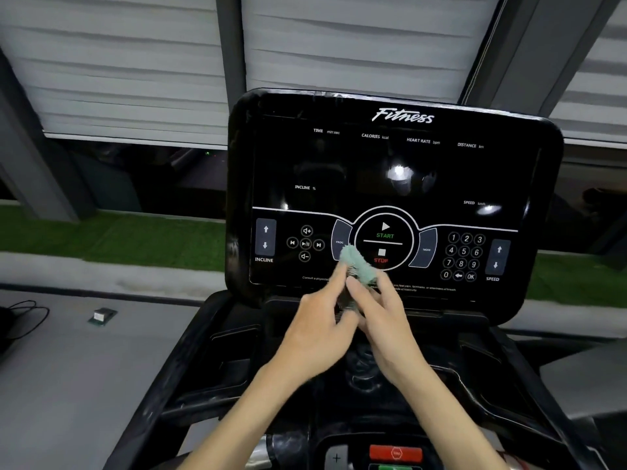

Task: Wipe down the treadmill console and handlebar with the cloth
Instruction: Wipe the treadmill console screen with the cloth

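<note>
Left hand (320, 325) and right hand (390, 322) meet at the console (339, 157) lower edge, both pinching the bunched green cloth (356, 262) against the STOP key (380, 260); risk: blurred 2-hand fingertip grip slips, or wiping pressure triggers a key.

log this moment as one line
phase: cloth at console | cloth: green, bunched, over lower panel by stop button | left hand: holds cloth | right hand: holds cloth | view: hands blurred
</note>
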Demonstrator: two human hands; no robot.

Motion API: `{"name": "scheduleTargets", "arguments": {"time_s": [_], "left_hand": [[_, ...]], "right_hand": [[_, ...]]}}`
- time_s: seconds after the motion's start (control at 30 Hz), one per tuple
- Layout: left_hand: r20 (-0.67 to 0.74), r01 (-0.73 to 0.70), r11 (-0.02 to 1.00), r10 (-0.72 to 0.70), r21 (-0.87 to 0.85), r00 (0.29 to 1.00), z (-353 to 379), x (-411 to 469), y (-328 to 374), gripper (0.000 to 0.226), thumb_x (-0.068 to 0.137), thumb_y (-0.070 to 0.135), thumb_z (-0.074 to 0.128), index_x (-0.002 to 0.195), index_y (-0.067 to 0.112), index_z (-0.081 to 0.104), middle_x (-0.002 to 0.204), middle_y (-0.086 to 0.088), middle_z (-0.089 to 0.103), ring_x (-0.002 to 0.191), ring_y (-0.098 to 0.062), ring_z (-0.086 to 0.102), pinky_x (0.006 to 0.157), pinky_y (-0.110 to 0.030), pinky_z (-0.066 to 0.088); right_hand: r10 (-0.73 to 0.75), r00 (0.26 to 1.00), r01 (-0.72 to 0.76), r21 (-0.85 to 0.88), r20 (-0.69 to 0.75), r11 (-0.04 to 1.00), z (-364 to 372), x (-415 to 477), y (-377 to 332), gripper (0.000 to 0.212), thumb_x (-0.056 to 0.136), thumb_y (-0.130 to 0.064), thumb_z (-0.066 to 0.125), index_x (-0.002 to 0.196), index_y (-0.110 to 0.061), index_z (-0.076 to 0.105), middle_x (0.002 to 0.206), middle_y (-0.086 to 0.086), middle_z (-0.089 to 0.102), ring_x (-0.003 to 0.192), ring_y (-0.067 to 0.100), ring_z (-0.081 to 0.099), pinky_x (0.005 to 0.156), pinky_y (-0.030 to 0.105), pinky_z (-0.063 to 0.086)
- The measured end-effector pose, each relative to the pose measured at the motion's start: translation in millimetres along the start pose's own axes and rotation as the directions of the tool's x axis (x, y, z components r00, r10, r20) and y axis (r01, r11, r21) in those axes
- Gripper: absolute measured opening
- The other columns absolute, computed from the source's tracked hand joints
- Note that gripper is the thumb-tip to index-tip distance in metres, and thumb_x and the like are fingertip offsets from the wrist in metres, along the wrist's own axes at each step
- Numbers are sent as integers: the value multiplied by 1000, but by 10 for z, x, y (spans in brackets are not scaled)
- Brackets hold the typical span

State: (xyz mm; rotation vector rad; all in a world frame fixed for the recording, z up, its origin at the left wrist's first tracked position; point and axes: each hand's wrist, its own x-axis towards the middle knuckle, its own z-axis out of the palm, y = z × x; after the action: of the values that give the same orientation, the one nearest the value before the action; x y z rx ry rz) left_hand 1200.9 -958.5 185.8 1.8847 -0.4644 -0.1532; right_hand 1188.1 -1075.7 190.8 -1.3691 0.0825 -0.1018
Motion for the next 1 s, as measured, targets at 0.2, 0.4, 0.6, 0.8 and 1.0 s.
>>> {"name": "scheduleTargets", "arguments": {"time_s": [0.2, 0.4, 0.6, 0.8, 1.0], "left_hand": [[29, -129, 992, 128, 16, 991, -62, 48, -266, 56, 91, 25, 49, 144, 40, 43, 140, 21, 53, 93, -6, 55, 91, -8, 43], [-386, -194, 781, 489, 594, 782, -529, 226, -765, 32, 91, 13, 45, 115, 6, 65, 114, -6, 65, 109, -20, 58, 98, -37, 46], [-302, 42, 472, 492, 881, 816, -1003, 722, -935, 59, 99, 27, 39, 149, -2, 27, 157, -24, 23, 142, -37, 27, 113, -49, 29], [-304, 74, 430, 496, 900, 813, -1042, 888, -1047, 62, 101, 31, 33, 151, -3, 21, 159, -22, 21, 146, -35, 20, 115, -45, 27], [-312, 67, 430, 529, 900, 790, -1015, 917, -1102, 64, 100, 29, 36, 151, -4, 19, 159, -23, 19, 146, -36, 20, 115, -43, 23]], "right_hand": [[28, 987, -31, -17, -156, 999, -125, 105, 120, 24, 96, -13, 56, 119, -20, 59, 110, 3, 71, 104, 19, 67, 88, 36, 53], [-316, 922, 155, -533, -225, 831, -143, 249, 113, 17, 94, -18, 60, 110, -20, 65, 97, -15, 68, 93, 0, 63, 79, 12, 44], [-488, 781, 567, -770, 390, 292, 212, 447, 409, 38, 80, 3, 61, 117, -8, 63, 115, 5, 66, 106, 23, 62, 93, 35, 50], [-261, 726, 673, -736, 636, 75, 397, 423, 716, 51, 81, -15, 55, 132, -5, 52, 131, 16, 51, 127, 32, 42, 116, 35, 27], [-339, 703, 684, -724, 625, 86, 495, 472, 765, 31, 93, -21, 54, 116, -4, 65, 116, 16, 62, 108, 31, 55, 98, 36, 47]]}}
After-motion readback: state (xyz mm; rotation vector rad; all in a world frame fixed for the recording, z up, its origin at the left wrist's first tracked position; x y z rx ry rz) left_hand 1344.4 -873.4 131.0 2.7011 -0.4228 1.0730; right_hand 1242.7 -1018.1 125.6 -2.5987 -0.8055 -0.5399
